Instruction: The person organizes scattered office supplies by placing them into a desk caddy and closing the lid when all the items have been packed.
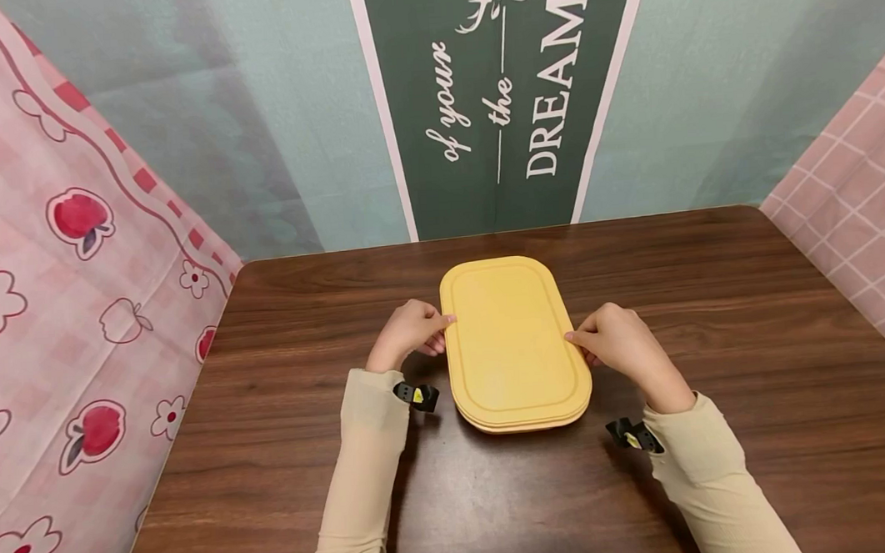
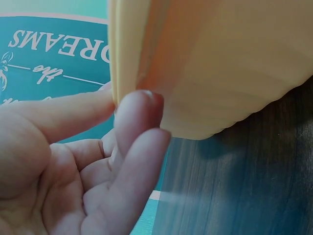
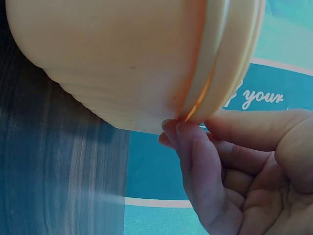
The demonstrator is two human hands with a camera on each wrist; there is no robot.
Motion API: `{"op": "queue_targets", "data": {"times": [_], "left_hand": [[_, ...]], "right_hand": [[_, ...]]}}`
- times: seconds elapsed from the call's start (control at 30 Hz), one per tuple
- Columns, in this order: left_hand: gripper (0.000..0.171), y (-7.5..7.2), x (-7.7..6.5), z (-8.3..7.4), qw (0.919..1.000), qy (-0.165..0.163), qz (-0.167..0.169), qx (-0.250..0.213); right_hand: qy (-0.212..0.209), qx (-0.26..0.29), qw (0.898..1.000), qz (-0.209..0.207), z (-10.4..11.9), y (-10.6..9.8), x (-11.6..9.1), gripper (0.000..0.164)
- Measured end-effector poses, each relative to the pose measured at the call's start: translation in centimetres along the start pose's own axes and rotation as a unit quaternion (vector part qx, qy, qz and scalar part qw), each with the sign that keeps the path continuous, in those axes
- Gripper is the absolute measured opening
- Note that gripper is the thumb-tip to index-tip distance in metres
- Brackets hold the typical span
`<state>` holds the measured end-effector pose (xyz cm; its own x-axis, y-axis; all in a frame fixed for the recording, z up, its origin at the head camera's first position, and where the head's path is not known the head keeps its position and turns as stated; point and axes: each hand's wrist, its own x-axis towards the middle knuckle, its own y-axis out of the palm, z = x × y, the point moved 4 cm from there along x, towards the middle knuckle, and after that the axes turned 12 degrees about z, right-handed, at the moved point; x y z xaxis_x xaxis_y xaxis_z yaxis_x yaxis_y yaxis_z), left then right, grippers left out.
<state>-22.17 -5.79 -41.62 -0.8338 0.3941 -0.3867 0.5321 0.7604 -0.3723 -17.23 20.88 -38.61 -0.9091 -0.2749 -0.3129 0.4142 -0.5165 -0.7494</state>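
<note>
A yellow rounded-rectangular box with ribbed sides [image 3: 117, 73] stands on the table, its flat lid [image 1: 509, 336] on top. At the lid's left edge, my left hand [image 1: 413, 328] pinches the rim, thumb above and fingertips below, as the left wrist view shows. My right hand [image 1: 622, 346] pinches the opposite edge the same way. In the right wrist view, a thin bright gap runs between the lid's edge [image 3: 239, 63] and the box rim near my fingertips. The inside of the box is hidden.
The box stands on a dark wood-grain table [image 1: 302, 317]. Behind it hangs a green curtain [image 1: 313, 108] with white lettering. Pink patterned cloths hang at the left [image 1: 85, 329] and right [image 1: 865, 179] sides. Black straps [image 1: 417, 395] sit at both wrists.
</note>
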Motion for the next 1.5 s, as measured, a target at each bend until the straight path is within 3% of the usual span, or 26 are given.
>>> {"op": "queue_targets", "data": {"times": [0.83,0.93,1.03,1.13,1.23,1.37,1.43,1.5], "left_hand": [[0.029,0.1,-0.4,-0.5,0.9999,-0.005,0.002,-0.009],[0.029,0.2,-0.5,-0.6,0.9999,0.003,-0.005,0.010],[0.028,0.2,-0.6,-0.8,0.9964,0.019,-0.033,0.075],[0.035,0.0,-0.6,-1.1,0.9800,0.055,-0.089,0.169],[0.050,0.1,0.0,-1.6,0.9486,0.131,-0.130,0.257],[0.062,1.2,1.3,-2.3,0.8979,0.239,-0.119,0.350],[0.063,1.9,1.9,-2.6,0.8781,0.260,-0.103,0.388],[0.065,2.5,2.4,-3.0,0.8646,0.261,-0.086,0.421]], "right_hand": [[-0.010,-0.005,1.000,0.002,-0.1,0.0,-0.3,0.023],[-0.009,-0.013,1.000,0.016,-0.3,-0.2,-0.3,0.026],[-0.012,-0.031,0.999,0.029,-0.4,-0.7,-0.1,0.030],[-0.031,-0.056,0.998,0.006,-0.4,-1.4,0.4,0.039],[-0.078,-0.095,0.992,-0.044,-0.1,-1.9,1.5,0.050],[-0.155,-0.150,0.974,-0.070,0.8,-1.3,3.9,0.052],[-0.185,-0.175,0.965,-0.065,1.2,-0.6,5.2,0.053],[-0.205,-0.197,0.957,-0.058,1.4,-0.1,6.4,0.054]]}}
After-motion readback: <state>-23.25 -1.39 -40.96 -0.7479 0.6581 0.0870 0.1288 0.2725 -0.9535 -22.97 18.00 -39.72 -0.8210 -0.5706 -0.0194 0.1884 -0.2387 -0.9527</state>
